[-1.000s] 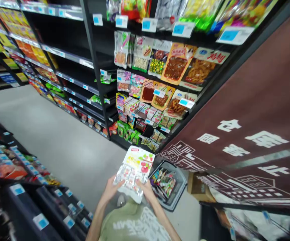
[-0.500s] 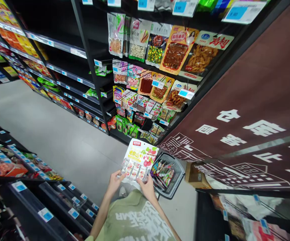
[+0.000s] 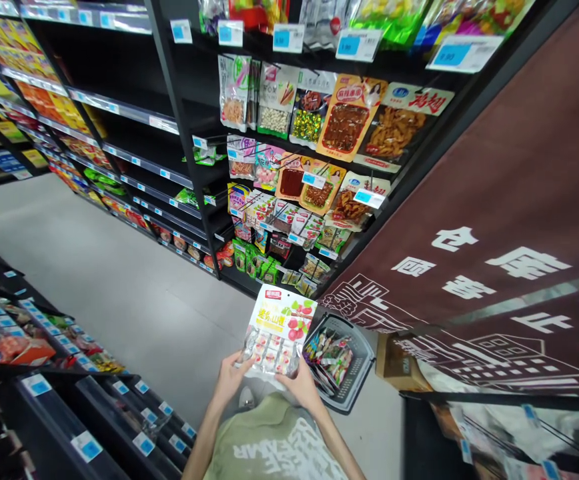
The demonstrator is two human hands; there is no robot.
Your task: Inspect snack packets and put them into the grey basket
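Between my two hands is a white snack bag (image 3: 280,327) with red fruit printed on it and a clear lower part showing small wrapped pieces. My left hand (image 3: 233,375) grips its lower left edge, thumb on the front. On the lower right edge, my right hand (image 3: 299,385) pinches it the same way, and the fingers behind are hidden. The printed front faces me, tilted back. Just right of the bag, a grey shopping basket (image 3: 358,381) stands on the floor with several colourful packets (image 3: 332,353) in it.
Ahead, a black rack (image 3: 169,100) holds several hanging snack packs (image 3: 354,117). A brown printed curtain (image 3: 469,220) slants along the right, a cardboard box (image 3: 394,363) at its foot. Low shelves with price tags (image 3: 87,445) stand at left. Grey floor (image 3: 169,300) runs between.
The view has tilted slightly, so the rack sits lower in the picture and more of its top row shows. Both hands keep hold of the snack bag, which stays in nearly the same place.
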